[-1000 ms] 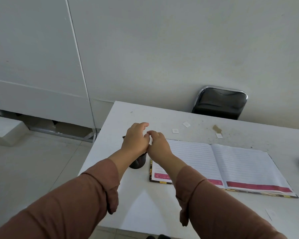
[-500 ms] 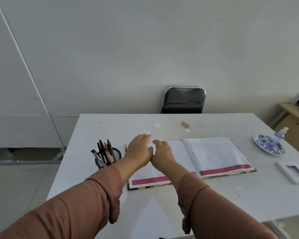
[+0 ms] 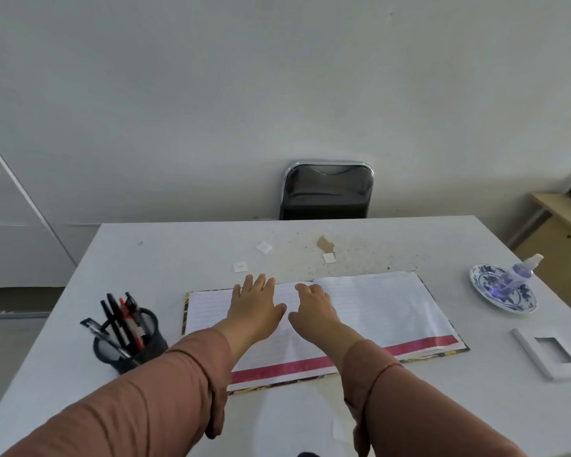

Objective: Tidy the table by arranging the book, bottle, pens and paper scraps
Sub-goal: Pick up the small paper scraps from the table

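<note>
An open lined book (image 3: 376, 308) with a red band along its near edge lies in the middle of the white table (image 3: 178, 245). My left hand (image 3: 256, 305) is spread flat over its left page, fingers apart. My right hand (image 3: 314, 308) hovers over the spine with its fingers loosely bent, holding nothing. A black mesh cup (image 3: 136, 344) with several pens stands to the left of the book. A small clear bottle (image 3: 516, 275) lies on a blue patterned plate (image 3: 485, 291) at the right. Small white paper scraps (image 3: 240, 267) (image 3: 264, 247) (image 3: 329, 257) and a brown scrap (image 3: 324, 243) lie beyond the book.
A black chair (image 3: 327, 192) stands behind the table's far edge. A white rectangular frame (image 3: 534, 357) lies near the right front corner. Another white scrap (image 3: 338, 428) sits near the front edge between my sleeves. A wooden desk (image 3: 561, 219) stands at the far right.
My view has swung right, from the table's left part to its whole top. Both hands moved from beside the pen cup onto the book and opened from a pinched pose.
</note>
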